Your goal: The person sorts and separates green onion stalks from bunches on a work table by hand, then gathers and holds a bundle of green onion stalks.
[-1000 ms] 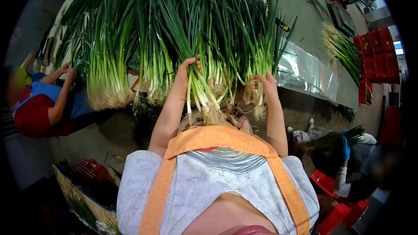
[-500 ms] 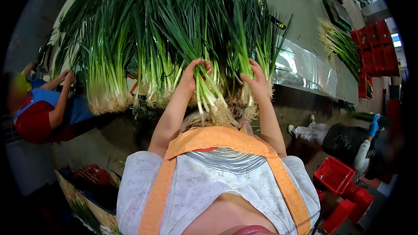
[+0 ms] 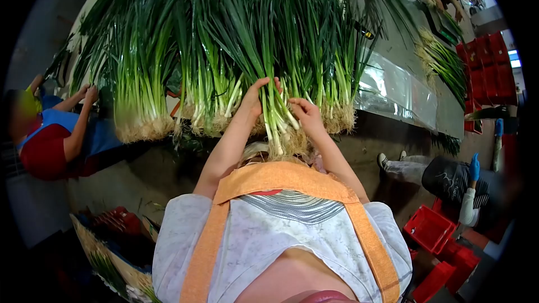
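A bunch of spring onions (image 3: 271, 109) is in my left hand (image 3: 256, 96), whose fingers wrap around the pale stems. Its roots hang toward my apron, and the dark green leaves point away across the table. At the right side of the same bunch, my right hand (image 3: 309, 118) has its fingers curled in against the stems; exactly which stalks they pinch is partly hidden. Beyond both hands lies a wide row of spring onions (image 3: 143, 78), roots toward me, with more of them (image 3: 334, 78) on the right.
Clear plastic bags (image 3: 396, 90) lie on the table right of the row. Farther right are more spring onions (image 3: 443, 59) and stacked red crates (image 3: 485, 70). A person in a blue apron (image 3: 64, 129) stands at left; another with a blue glove (image 3: 475, 166) is at right.
My right hand has moved left to the bunch in my left hand. The separate spring onions it held upright are no longer distinct from that bunch. The gloved person's hand has shifted.
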{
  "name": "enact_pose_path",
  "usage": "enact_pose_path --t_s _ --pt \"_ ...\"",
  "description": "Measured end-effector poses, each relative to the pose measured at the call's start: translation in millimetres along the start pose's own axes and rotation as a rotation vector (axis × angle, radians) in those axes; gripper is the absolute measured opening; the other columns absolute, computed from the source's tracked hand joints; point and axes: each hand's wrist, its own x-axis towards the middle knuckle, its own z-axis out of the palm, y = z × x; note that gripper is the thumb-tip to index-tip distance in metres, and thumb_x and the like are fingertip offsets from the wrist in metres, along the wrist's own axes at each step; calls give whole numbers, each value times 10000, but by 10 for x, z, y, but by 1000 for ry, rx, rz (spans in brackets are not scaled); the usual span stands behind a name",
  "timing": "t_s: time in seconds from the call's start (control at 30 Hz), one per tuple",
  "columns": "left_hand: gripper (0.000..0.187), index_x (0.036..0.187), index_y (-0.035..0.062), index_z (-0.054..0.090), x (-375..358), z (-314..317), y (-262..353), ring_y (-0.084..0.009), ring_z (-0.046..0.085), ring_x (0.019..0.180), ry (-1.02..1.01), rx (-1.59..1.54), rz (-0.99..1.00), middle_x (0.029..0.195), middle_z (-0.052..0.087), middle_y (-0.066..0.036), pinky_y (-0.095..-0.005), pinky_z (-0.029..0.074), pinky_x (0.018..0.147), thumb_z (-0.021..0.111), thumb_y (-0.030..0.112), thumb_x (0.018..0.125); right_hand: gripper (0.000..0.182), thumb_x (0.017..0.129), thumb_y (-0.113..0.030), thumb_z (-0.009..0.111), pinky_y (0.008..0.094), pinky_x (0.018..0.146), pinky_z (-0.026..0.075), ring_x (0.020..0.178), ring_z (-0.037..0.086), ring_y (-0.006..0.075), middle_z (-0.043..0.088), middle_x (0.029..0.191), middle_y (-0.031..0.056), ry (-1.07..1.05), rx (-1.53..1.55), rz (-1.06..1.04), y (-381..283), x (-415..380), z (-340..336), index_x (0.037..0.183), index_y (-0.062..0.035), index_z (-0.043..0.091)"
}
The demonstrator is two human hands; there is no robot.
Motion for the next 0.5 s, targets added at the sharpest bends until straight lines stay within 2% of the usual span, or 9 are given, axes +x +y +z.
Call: enact_pose_path --t_s 0.03,0.07,0.1,0.17,0.23,0.33,0.4,0.5 --pt "359 1154 1 494 -41 53 15 -214 591 833 -42 -95 -4 887 601 -75 -357 515 786 556 106 816 270 887 -121 529 214 525 354 590 443 63 564 737 -3 -2 7 -45 38 59 -51 1140 -59 598" --pt "401 1173 48 472 -97 105 17 -209 588 792 -194 -90 81 829 574 -66 -364 511 778 581 98 790 266 890 -116 519 213 526 358 591 450 65 567 732 1 25 -36 -4 -1 87 -129 1139 -70 601" --pt "414 1179 60 470 -107 111 31 -208 587 778 -236 -132 62 825 572 -64 -363 509 780 590 97 784 264 893 -110 508 213 528 361 593 457 67 569 727 5 52 -79 34 -106 103 -193 1138 -81 604" --pt "441 1190 85 465 -103 118 72 -206 584 750 -321 -213 22 817 567 -61 -363 504 783 607 96 772 269 902 -105 486 223 527 367 588 462 75 564 713 6 128 -131 -51 -84 205 -352 1143 -99 604" --pt "395 1134 75 488 -71 94 87 -204 581 731 -322 -189 77 819 564 -52 -369 501 780 618 92 761 271 901 -105 479 232 566 383 590 451 83 525 685 -4 150 -22 -95 -101 285 -484 1143 -64 592" --pt "337 1064 67 504 -38 78 100 -188 578 723 -265 -145 175 801 562 -46 -346 510 738 633 93 753 252 910 -121 468 231 574 395 595 448 75 509 679 -8 238 242 -45 -29 389 -593 1115 -43 591" --pt "338 1067 60 502 -24 25 172 -179 578 717 -242 -196 159 800 566 -48 -330 517 702 634 98 758 249 919 -133 454 236 573 405 590 443 73 503 678 -12 372 426 -10 27 419 -643 1112 -45 585" --pt "342 1109 49 493 -82 -131 357 -167 577 704 -200 -191 180 820 568 -57 -327 534 649 617 99 795 253 936 -182 474 230 586 425 586 431 61 447 644 -37 504 618 -79 245 407 -1095 1143 -58 549"
